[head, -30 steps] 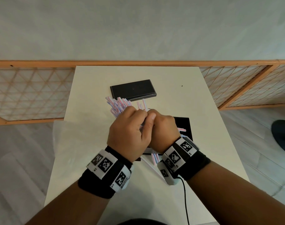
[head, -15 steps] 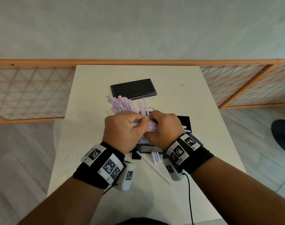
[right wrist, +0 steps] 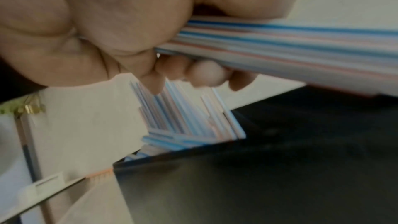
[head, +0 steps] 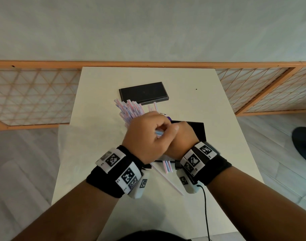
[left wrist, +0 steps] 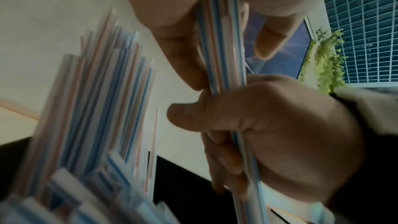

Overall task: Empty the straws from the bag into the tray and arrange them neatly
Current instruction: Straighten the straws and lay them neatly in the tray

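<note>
Both hands meet above the near black tray [head: 197,131]. My left hand [head: 147,136] and right hand [head: 183,141] both grip one bundle of striped straws [head: 159,132], white with blue and pink lines. In the left wrist view the bundle [left wrist: 224,48] runs from my left fingers [left wrist: 172,48] down through the right fist [left wrist: 280,134]. The right wrist view shows it [right wrist: 290,48] leaving my right fingers [right wrist: 129,23] sideways. A larger fan of straws [head: 129,108] sticks up and to the left past my left hand. More straws [right wrist: 183,118] lie at the tray's corner [right wrist: 258,176].
A second flat black tray [head: 143,92] lies further back on the cream table [head: 192,80]. A few loose straws [head: 167,166] and one long straw [head: 167,180] lie by my wrists. A clear plastic sheet or bag [head: 65,145] hangs over the table's left edge. A cable [head: 205,206] trails from the right wrist.
Half a second ago the bundle lay in plain view between the two hands. The left hand has moved right, over the right hand's fingers, and little of the bundle shows.
</note>
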A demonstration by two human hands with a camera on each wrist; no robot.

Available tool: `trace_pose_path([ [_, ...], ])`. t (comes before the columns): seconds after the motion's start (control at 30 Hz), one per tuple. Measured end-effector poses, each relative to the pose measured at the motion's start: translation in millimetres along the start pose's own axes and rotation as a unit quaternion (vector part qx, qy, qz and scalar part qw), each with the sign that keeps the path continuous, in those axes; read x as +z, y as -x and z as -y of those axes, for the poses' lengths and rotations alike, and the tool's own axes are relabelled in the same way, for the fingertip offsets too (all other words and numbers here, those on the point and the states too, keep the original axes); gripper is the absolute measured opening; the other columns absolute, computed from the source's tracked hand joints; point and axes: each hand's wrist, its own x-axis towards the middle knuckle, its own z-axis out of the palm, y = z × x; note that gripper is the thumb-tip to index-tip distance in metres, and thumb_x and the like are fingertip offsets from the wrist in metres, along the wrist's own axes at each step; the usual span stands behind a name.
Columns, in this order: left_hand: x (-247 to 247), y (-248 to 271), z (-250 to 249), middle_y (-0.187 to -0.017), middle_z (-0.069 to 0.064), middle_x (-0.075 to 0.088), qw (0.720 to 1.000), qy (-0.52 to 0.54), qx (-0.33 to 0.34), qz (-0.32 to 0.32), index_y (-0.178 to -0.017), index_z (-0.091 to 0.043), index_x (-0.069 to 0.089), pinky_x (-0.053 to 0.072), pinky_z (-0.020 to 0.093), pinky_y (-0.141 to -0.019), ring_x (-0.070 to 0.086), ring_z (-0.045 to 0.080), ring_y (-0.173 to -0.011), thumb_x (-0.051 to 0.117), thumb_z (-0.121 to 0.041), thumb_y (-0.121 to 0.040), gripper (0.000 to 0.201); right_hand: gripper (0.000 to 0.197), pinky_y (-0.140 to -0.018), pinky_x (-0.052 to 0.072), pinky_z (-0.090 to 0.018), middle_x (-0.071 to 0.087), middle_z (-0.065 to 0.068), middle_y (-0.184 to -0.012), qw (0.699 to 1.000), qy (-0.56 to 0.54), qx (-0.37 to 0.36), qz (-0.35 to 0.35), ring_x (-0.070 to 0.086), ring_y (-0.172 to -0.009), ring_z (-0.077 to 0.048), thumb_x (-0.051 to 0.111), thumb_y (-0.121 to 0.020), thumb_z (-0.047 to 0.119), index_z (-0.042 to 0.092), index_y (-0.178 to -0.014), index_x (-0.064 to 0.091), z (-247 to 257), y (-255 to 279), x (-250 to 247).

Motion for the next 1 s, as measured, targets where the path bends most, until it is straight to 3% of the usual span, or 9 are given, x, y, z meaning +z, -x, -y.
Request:
trace_pose_path([
  [0.13, -12.6, -0.3, -1.4, -0.081, -0.002, 0.063, 0.993, 0.038, 0.013, -0.111, -0.085, -0.002, 0.066, 0.045, 0.019, -0.071, 0.059, 0.006, -0.076, 0.052, -0.022, -0.095, 0.026, 0.044, -0.052, 0.038, -0.027, 0.055, 0.007, -0.057, 0.997, -0.079, 0.0, -0.001, 0.055, -0.056, -0.021, 0.042, -0.069, 0.064, 0.023, -0.065, 0.058, -10.9, 4.7, 7.1],
  [0.23, -30.5, -2.6, 2.8, -0.085, 0.008, 0.059, 0.982, 0.023, 0.035, -0.187, -0.086, 0.003, 0.061, 0.042, 0.025, -0.076, 0.056, 0.02, -0.081, 0.049, -0.015, -0.095, 0.024, 0.058, -0.056, 0.038, -0.027, 0.051, 0.011, -0.065, 0.996, -0.059, 0.009, 0.069, 0.051, -0.062, -0.013, 0.043, -0.059, 0.091, 0.034, -0.063, 0.045, -27.7, 6.4, 14.0],
  [0.33, -37.3, -3.6, 9.6, -0.089, 0.008, 0.056, 0.975, -0.007, 0.041, -0.219, -0.087, 0.005, 0.059, 0.041, 0.027, -0.078, 0.054, 0.022, -0.084, 0.05, -0.016, -0.095, 0.024, 0.073, -0.068, 0.043, -0.03, 0.047, 0.008, -0.08, 0.996, -0.054, -0.001, 0.067, 0.047, -0.076, -0.014, 0.044, -0.047, 0.1, 0.033, -0.075, 0.051, -33.2, 5.0, 20.2],
  [0.47, -32.2, 1.5, 16.4, -0.088, 0.007, 0.057, 0.977, -0.004, 0.03, -0.209, -0.085, 0.004, 0.06, 0.038, 0.022, -0.079, 0.053, 0.019, -0.084, 0.052, -0.014, -0.095, 0.022, 0.083, -0.072, 0.047, -0.026, 0.052, 0.008, -0.092, 0.991, -0.129, 0.036, 0.018, 0.052, -0.082, -0.011, 0.057, -0.044, 0.096, 0.028, -0.091, 0.054, -35.0, 1.1, 15.9],
  [0.63, -27.2, 7.2, 21.0, -0.088, 0.01, 0.059, 0.982, 0.004, 0.018, -0.188, -0.082, 0.006, 0.06, 0.04, 0.023, -0.079, 0.055, 0.022, -0.084, 0.049, -0.016, -0.096, 0.028, 0.068, -0.063, 0.048, -0.027, 0.062, 0.004, -0.077, 0.975, -0.195, 0.103, -0.003, 0.059, -0.071, -0.013, 0.046, -0.067, 0.087, 0.023, -0.088, 0.056, -34.5, -4.1, 14.7],
  [0.7, -27.4, 7.2, 22.3, -0.086, 0.009, 0.058, 0.983, 0.008, 0.013, -0.185, -0.08, 0.006, 0.06, 0.041, 0.026, -0.077, 0.055, 0.024, -0.083, 0.049, -0.017, -0.097, 0.03, 0.052, -0.059, 0.043, -0.026, 0.064, 0.004, -0.073, 0.97, -0.19, 0.153, -0.017, 0.06, -0.072, -0.016, 0.046, -0.081, 0.072, 0.023, -0.083, 0.06, -36.0, -9.6, 14.9],
  [0.8, -27.1, 6.1, 24.1, -0.084, 0.008, 0.058, 0.983, 0.012, 0.01, -0.182, -0.078, 0.006, 0.059, 0.043, 0.03, -0.074, 0.055, 0.027, -0.08, 0.049, -0.016, -0.097, 0.031, 0.038, -0.053, 0.035, -0.021, 0.065, 0.002, -0.072, 0.972, -0.11, 0.203, 0.046, 0.061, -0.073, -0.016, 0.055, -0.09, 0.053, 0.019, -0.083, 0.069, -35.2, -24.6, 13.8],
  [0.9, -26.2, 6.2, 23.8, -0.082, 0.004, 0.056, 0.984, 0.016, 0.013, -0.177, -0.077, 0.004, 0.059, 0.043, 0.031, -0.074, 0.053, 0.027, -0.078, 0.048, -0.015, -0.098, 0.03, 0.046, -0.049, 0.034, -0.022, 0.06, 0.002, -0.062, 0.972, -0.051, 0.196, 0.117, 0.055, -0.06, -0.011, 0.058, -0.086, 0.06, 0.017, -0.072, 0.067, -28.5, -35.7, 15.0],
  [1.0, -24.8, 7.8, 23.2, -0.08, 0.007, 0.057, 0.985, 0.022, 0.012, -0.169, -0.076, 0.005, 0.058, 0.043, 0.034, -0.072, 0.054, 0.029, -0.077, 0.048, -0.015, -0.098, 0.032, 0.045, -0.049, 0.035, -0.022, 0.059, 0.001, -0.064, 0.965, -0.026, 0.197, 0.171, 0.055, -0.06, -0.013, 0.063, -0.083, 0.059, 0.016, -0.068, 0.063, -22.1, -43.9, 17.2],
])
